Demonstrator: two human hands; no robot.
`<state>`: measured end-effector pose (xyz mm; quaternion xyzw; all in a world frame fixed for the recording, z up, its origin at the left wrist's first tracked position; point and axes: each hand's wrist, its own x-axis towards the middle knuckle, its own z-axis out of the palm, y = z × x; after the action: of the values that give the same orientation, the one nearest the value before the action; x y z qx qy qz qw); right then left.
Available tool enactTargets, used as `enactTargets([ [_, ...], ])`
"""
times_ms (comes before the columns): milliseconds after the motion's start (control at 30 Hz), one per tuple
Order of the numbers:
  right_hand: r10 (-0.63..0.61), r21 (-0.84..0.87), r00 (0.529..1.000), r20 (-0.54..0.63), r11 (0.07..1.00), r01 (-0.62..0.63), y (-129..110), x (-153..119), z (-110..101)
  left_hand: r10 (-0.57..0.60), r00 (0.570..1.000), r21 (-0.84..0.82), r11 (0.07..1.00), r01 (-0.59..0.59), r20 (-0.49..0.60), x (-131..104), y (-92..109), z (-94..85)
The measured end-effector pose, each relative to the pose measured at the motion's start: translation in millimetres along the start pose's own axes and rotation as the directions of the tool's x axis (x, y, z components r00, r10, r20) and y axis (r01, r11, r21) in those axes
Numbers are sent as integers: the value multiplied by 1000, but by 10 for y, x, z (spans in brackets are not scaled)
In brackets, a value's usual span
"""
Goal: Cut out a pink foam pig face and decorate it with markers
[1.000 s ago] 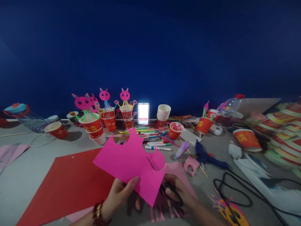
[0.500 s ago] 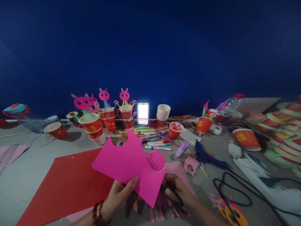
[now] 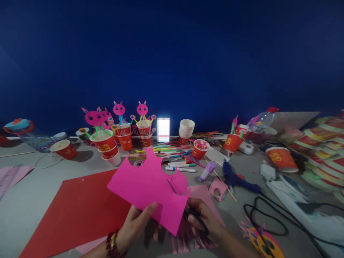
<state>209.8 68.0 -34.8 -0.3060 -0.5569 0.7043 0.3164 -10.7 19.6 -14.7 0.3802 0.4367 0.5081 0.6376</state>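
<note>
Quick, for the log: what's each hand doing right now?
Left hand: closed, thumb on top, holding the bright pink sheet.
Right hand: closed around the black handles of the scissors.

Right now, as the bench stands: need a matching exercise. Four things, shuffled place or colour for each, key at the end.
Things
1. Bright pink sheet
2. Scissors
3. Glue gun
4. Large red sheet

Place or colour
A. Handles in the right hand
B. Lying on the table, reaching out to the left of both hands
C. Held by the left hand, its top edge cut in curves
D. Dark blue

Pairs: 1-C, 2-A, 3-D, 4-B
</note>
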Motion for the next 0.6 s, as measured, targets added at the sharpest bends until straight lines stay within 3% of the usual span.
enactTargets([
  [100,18,41,1000,-8,999,-17,40,-6,0,-2,999,-33,999,0,-44,4,35,29],
  [267,34,120,999,-23,992,-31,20,-16,35,-53,998,76,996,55,-31,0,41,41],
  [600,0,53,1000,1,999,0,-94,-45,22,-90,996,144,985,91,-9,-9,-7,-21],
])
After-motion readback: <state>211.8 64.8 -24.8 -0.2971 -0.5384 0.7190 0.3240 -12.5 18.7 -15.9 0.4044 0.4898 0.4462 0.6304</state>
